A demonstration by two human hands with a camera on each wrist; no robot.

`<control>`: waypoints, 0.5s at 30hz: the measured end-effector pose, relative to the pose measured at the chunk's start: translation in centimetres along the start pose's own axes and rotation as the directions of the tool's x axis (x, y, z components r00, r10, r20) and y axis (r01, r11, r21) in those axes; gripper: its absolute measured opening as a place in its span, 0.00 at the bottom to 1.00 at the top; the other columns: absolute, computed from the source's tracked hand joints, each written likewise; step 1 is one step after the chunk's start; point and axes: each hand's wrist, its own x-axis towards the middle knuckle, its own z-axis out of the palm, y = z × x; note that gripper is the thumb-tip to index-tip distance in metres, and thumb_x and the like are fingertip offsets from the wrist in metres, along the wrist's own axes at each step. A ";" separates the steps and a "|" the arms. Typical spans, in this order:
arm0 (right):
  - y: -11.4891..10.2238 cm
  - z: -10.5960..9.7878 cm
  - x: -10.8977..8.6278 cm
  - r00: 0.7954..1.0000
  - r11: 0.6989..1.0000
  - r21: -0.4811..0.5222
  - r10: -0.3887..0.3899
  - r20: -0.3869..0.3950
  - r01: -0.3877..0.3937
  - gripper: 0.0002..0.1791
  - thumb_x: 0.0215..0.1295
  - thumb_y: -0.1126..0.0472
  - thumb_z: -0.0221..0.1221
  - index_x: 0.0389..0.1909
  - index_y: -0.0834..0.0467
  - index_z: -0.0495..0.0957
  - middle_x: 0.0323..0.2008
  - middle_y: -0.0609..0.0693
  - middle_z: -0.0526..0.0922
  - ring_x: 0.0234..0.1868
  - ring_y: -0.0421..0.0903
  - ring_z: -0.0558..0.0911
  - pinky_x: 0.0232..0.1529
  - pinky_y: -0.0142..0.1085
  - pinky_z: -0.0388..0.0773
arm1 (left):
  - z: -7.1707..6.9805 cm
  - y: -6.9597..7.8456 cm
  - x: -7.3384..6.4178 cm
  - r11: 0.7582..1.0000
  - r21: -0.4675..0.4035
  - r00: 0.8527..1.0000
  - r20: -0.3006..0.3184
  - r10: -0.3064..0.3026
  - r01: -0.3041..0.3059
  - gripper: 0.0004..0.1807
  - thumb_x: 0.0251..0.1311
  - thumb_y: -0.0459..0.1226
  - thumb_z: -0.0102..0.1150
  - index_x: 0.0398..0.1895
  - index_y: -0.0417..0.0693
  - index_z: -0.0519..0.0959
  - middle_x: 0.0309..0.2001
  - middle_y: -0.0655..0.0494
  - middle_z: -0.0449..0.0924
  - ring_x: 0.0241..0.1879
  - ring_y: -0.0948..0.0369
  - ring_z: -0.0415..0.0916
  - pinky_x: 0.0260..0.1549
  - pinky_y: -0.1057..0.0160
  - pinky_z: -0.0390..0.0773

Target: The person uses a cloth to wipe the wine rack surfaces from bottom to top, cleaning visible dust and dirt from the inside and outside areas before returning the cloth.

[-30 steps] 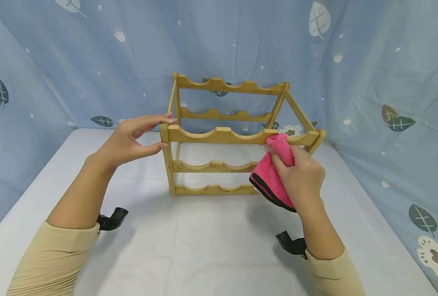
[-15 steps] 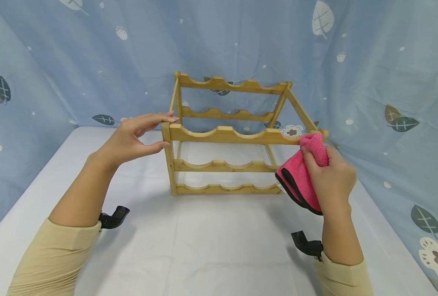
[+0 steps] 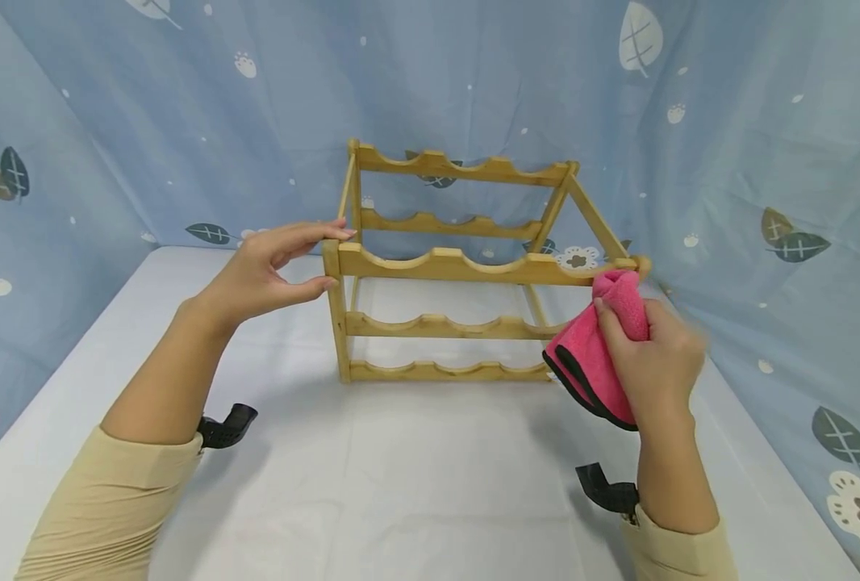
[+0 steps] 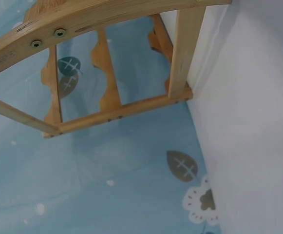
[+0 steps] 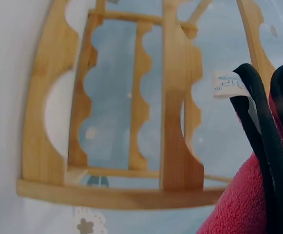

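A wooden wine rack [image 3: 459, 268] with scalloped rails stands upright on the white-covered table. My left hand [image 3: 263, 266] holds its front left top corner, fingers over the top and thumb against the post. In my right hand [image 3: 658, 355] is a bunched pink cleaning cloth [image 3: 582, 355] with black edging, its upper fold right at the right end of the front top rail. The left wrist view shows the rack's side bar [image 4: 97, 22] with two bolts, the hand mostly out of frame. A white label [image 5: 229, 84] sticks out from the cloth's edge in the right wrist view.
A blue curtain [image 3: 256, 121] with leaf and flower prints hangs behind and along both sides of the table [image 3: 415, 484]. Black wrist mounts [image 3: 227, 426] sit below each forearm.
My right hand has moved right along the front top rail with the cloth, to its right end, then dropped slightly. My left hand has stayed at the rack's corner.
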 end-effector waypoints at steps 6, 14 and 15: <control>-1.1 1.3 -1.6 0.970 0.962 0.124 -0.240 -0.047 0.244 0.18 0.53 0.55 0.68 0.26 0.68 0.78 0.21 0.61 0.81 0.20 0.55 0.79 0.26 0.23 0.72 | 0.1 -0.1 0.1 1.000 0.019 1.000 0.008 -0.005 0.005 0.32 0.40 0.12 0.62 0.55 0.28 0.72 0.59 0.51 0.76 0.66 0.53 0.65 0.64 0.62 0.65; -5.2 4.8 -4.0 0.849 0.811 0.274 -0.528 -0.039 0.517 0.25 0.64 0.43 0.56 0.25 0.63 0.78 0.21 0.55 0.82 0.18 0.50 0.80 0.15 0.40 0.75 | 0.0 -0.1 0.0 1.000 0.019 1.000 0.009 -0.006 0.005 0.32 0.40 0.12 0.62 0.55 0.26 0.71 0.60 0.54 0.74 0.66 0.55 0.64 0.64 0.62 0.65; -5.7 5.3 -4.3 0.830 0.792 0.284 -0.558 -0.025 0.541 0.23 0.64 0.45 0.57 0.26 0.63 0.77 0.22 0.54 0.83 0.18 0.49 0.80 0.15 0.38 0.76 | 0.0 -0.1 0.0 1.000 0.017 1.000 0.008 -0.007 0.007 0.32 0.40 0.11 0.61 0.55 0.26 0.71 0.60 0.55 0.74 0.66 0.55 0.64 0.64 0.62 0.65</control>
